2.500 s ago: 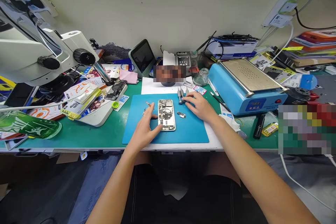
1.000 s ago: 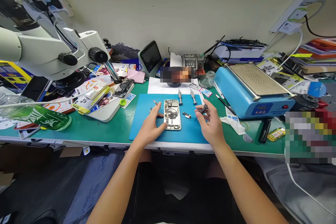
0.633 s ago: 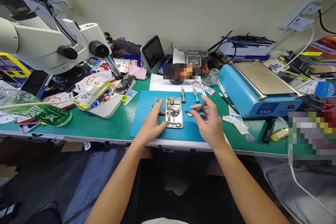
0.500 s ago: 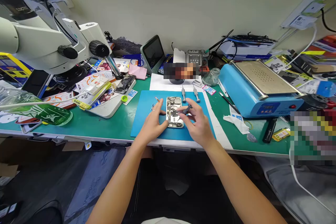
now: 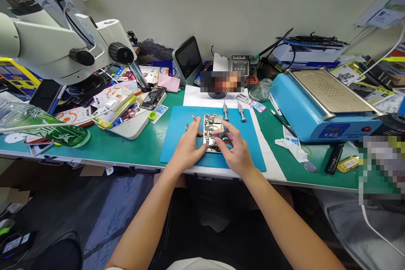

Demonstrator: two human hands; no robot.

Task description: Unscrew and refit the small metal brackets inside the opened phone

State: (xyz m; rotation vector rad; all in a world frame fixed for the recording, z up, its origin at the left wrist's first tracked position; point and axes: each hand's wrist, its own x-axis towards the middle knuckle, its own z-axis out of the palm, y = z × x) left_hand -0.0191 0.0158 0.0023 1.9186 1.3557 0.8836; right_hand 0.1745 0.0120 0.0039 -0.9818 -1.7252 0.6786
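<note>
An opened phone (image 5: 212, 119) with its inner parts bare lies on a blue mat (image 5: 172, 152). My left hand (image 5: 188, 148) rests along its left side, fingers stretched out and thumb at the phone's lower left edge. In my right hand (image 5: 238, 149) a small screwdriver (image 5: 224, 132) is pinched, slanted over the phone's middle; its tip is too small to make out. Beyond my left fingertips are a thin flex cable (image 5: 193, 117) and tiny metal parts (image 5: 187, 127). Behind the phone are two grey screwdrivers, one nearer (image 5: 225, 112) and one to the right (image 5: 241, 112).
A microscope (image 5: 47, 46) overhangs the left side, above a green bottle (image 5: 63, 133) and piled packets. A blue heating machine (image 5: 291, 114) stands right, near a glass jar (image 5: 261, 89). A black tool (image 5: 333, 159) lies near the front edge. Two patches are blurred out.
The view has shifted slightly, so the bench appears a little further right. My right hand still holds the screwdriver over the phone, and my left hand stays beside it.
</note>
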